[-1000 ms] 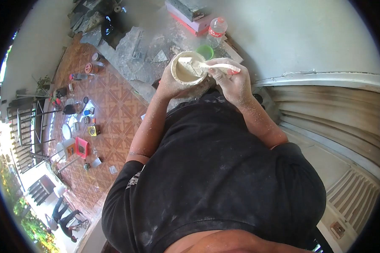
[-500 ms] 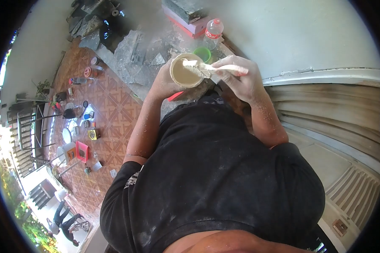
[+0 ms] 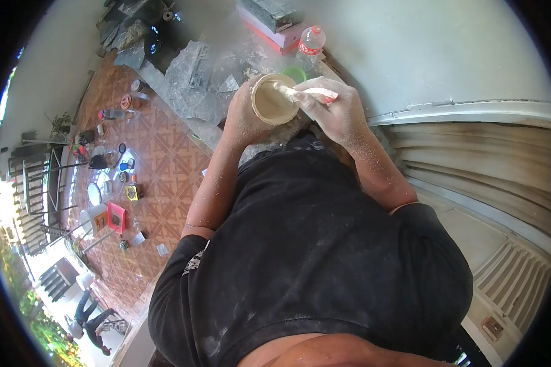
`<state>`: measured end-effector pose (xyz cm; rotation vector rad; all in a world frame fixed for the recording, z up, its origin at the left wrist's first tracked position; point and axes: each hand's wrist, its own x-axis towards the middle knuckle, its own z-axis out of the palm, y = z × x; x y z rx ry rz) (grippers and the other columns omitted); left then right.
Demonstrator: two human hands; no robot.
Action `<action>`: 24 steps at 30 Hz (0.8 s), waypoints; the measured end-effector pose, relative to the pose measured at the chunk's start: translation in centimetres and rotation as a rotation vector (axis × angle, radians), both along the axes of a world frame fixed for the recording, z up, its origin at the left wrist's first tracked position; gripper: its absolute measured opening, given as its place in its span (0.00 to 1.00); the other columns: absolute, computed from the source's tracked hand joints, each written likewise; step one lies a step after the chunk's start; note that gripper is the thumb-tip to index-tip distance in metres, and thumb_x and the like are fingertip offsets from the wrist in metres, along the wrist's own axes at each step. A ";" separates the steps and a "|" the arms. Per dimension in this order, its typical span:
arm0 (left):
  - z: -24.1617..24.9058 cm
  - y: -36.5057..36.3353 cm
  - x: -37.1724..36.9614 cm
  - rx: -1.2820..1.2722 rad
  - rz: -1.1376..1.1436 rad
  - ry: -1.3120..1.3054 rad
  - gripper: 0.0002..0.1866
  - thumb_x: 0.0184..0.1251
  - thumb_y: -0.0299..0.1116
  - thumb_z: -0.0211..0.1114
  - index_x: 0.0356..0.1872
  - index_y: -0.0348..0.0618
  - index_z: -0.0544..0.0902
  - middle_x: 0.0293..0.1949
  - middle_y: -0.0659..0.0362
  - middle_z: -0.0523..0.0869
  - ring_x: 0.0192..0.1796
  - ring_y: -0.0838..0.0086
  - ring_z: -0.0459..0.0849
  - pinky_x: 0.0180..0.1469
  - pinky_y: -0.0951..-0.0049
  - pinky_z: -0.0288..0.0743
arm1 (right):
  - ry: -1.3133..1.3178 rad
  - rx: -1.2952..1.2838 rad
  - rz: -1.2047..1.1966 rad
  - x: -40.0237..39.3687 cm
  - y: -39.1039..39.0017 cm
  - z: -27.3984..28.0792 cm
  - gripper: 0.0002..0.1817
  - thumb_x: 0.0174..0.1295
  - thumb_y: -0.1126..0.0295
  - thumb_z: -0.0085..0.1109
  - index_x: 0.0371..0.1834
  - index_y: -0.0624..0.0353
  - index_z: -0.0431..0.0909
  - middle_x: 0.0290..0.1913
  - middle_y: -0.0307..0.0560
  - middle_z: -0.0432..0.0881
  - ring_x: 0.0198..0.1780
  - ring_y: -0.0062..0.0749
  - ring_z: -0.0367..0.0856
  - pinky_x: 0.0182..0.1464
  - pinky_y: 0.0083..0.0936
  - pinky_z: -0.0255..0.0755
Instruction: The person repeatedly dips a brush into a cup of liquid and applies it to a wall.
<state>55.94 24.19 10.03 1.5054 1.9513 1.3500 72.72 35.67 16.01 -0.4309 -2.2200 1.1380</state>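
Dipping tool (image 3: 320, 94) back in tub (image 3: 258, 115), prob.

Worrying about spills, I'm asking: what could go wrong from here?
The dusty left hand could lose its hold on the round, pale, open tub. The white, smeared tool in the right hand might drip outside it. A reach might knock the green plastic cup or clear, red-capped bottle beyond.
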 end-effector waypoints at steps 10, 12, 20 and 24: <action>-1.7 0.0 -0.1 0.018 0.107 0.446 0.34 0.44 0.45 0.82 0.57 0.47 0.82 0.57 0.56 0.84 0.61 0.60 0.81 0.63 0.59 0.71 | -0.015 -0.376 -0.304 -0.7 0.2 -2.7 0.09 0.65 0.69 0.67 0.33 0.65 0.81 0.27 0.44 0.84 0.31 0.20 0.81 0.36 0.25 0.75; -2.2 0.0 0.2 0.045 0.129 0.442 0.34 0.44 0.44 0.82 0.56 0.48 0.82 0.56 0.57 0.84 0.62 0.60 0.79 0.65 0.57 0.68 | -0.009 -0.321 -0.247 -0.7 -0.1 -3.1 0.10 0.64 0.68 0.69 0.32 0.64 0.81 0.26 0.44 0.83 0.29 0.20 0.79 0.35 0.25 0.75; -3.3 0.8 0.5 0.107 0.179 0.411 0.40 0.41 0.49 0.83 0.59 0.46 0.79 0.56 0.55 0.83 0.63 0.58 0.79 0.65 0.56 0.67 | 0.006 -0.229 -0.231 0.0 0.1 -2.3 0.16 0.60 0.64 0.75 0.27 0.62 0.77 0.24 0.43 0.81 0.28 0.19 0.77 0.32 0.24 0.73; -4.2 1.5 0.1 0.149 0.226 0.489 0.41 0.41 0.49 0.84 0.59 0.45 0.79 0.56 0.56 0.82 0.62 0.57 0.79 0.65 0.56 0.68 | 0.070 -0.401 -0.263 0.2 0.5 -3.2 0.15 0.62 0.66 0.73 0.27 0.61 0.75 0.24 0.40 0.81 0.26 0.16 0.77 0.29 0.20 0.71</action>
